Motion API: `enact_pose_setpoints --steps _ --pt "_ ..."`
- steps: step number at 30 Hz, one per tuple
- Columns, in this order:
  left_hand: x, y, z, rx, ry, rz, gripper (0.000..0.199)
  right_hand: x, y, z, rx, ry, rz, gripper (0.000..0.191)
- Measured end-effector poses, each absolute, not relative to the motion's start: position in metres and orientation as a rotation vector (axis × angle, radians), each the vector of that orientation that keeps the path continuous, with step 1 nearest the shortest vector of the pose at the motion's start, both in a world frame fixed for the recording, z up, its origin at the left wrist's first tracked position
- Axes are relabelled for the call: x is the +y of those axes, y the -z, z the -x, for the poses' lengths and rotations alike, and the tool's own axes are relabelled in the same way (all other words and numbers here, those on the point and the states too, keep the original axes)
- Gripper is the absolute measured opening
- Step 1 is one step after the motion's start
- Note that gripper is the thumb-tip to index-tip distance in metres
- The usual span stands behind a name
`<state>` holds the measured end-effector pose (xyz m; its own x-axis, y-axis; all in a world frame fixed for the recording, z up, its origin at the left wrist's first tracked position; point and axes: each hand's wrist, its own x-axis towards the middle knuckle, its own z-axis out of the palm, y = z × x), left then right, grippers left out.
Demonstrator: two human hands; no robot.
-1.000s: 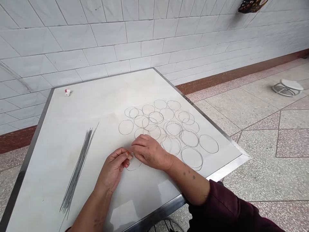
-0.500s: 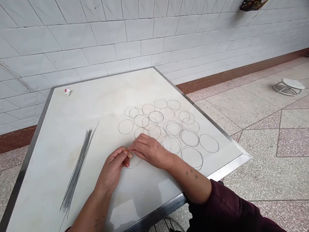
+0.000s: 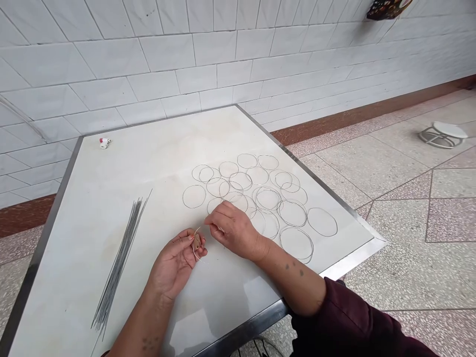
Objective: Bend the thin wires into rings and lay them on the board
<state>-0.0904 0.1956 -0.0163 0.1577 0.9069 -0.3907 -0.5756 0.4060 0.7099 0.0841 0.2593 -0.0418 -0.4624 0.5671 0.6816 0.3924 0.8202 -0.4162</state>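
Note:
My left hand [image 3: 177,260] is closed, thumb against forefinger, on a thin curved wire [image 3: 195,253]. A small brown patch [image 3: 197,241], perhaps a wrap on a finger, shows at its fingertips. One stretch of the wire rises toward my right hand [image 3: 232,229], and another curves down below the left fingers. My right hand hovers just to the right with fingers pinched together; whether they hold the wire's other end is too fine to make out. Beyond it lie several thin wire rings [image 3: 194,196], many overlapping. Left of my hands rests a bundle of straight wires [image 3: 121,263].
The white table [image 3: 156,153] has a metal edge and stands against a tiled wall [image 3: 167,49]. A small red and white object [image 3: 104,143] sits at its far left corner. A round stool [image 3: 442,135] stands on the floor at right. A dark basket [image 3: 388,8] hangs on the wall.
My hands have drawn slightly apart, the right one moving a little right and up. The left hand has turned, so its palm, the brown patch and the curved wire show more.

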Motion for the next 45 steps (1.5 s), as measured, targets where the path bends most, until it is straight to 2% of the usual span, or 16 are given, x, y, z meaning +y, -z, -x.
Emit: enact_pose_setpoints --steps 9,15,21,37,45 --pt "0.195 0.017 0.085 0.827 -1.196 -0.371 0.007 0.257 0.044 -0.083 -2.022 -0.264 0.88 0.016" --pt "0.193 0.018 0.079 0.803 -1.226 -0.402 0.009 0.252 0.045 -0.082 -2.034 -0.473 0.982 0.019" --pt "0.192 0.022 0.077 0.791 -1.288 -0.411 0.008 0.251 0.046 -0.083 -2.047 -0.542 0.959 0.022" --pt "0.193 0.022 0.076 0.842 -1.321 -0.283 0.008 0.252 0.048 -0.084 -2.094 -0.468 0.965 0.024" --pt "0.196 0.02 0.078 0.921 -1.329 -0.3 0.014 0.251 0.047 -0.078 -1.957 -0.444 1.097 0.016"
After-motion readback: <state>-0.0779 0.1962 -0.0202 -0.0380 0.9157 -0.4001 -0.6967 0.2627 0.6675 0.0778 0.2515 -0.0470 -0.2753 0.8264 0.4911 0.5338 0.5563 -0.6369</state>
